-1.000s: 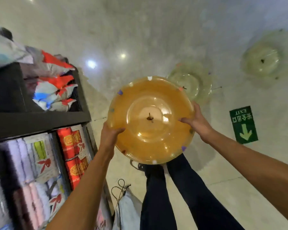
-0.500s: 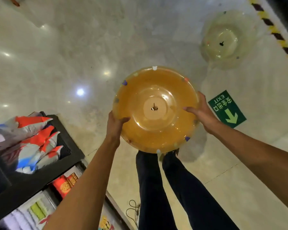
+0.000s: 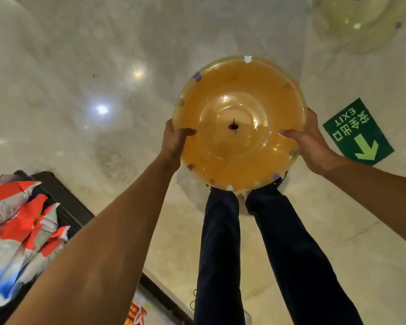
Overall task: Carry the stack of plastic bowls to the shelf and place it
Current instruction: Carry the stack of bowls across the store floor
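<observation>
A stack of translucent amber plastic bowls (image 3: 239, 109), with small coloured tabs round the rim, hangs in front of me above my legs. My left hand (image 3: 174, 141) grips its left rim, thumb inside. On the opposite rim sits my right hand (image 3: 307, 139), its thumb also over the edge. A dark shelf unit (image 3: 63, 200) stands at the lower left, apart from the bowls.
Red, white and blue packets (image 3: 21, 231) fill the shelf's top. Another pale stack of bowls (image 3: 356, 17) lies on the glossy marble floor at the top right. A green exit sign (image 3: 358, 132) is stuck to the floor beside my right hand.
The view has swung away from the shelf: it has slid down and left in the frame. The pale bowls on the floor have drifted to the top right. Both hands keep their hold.
</observation>
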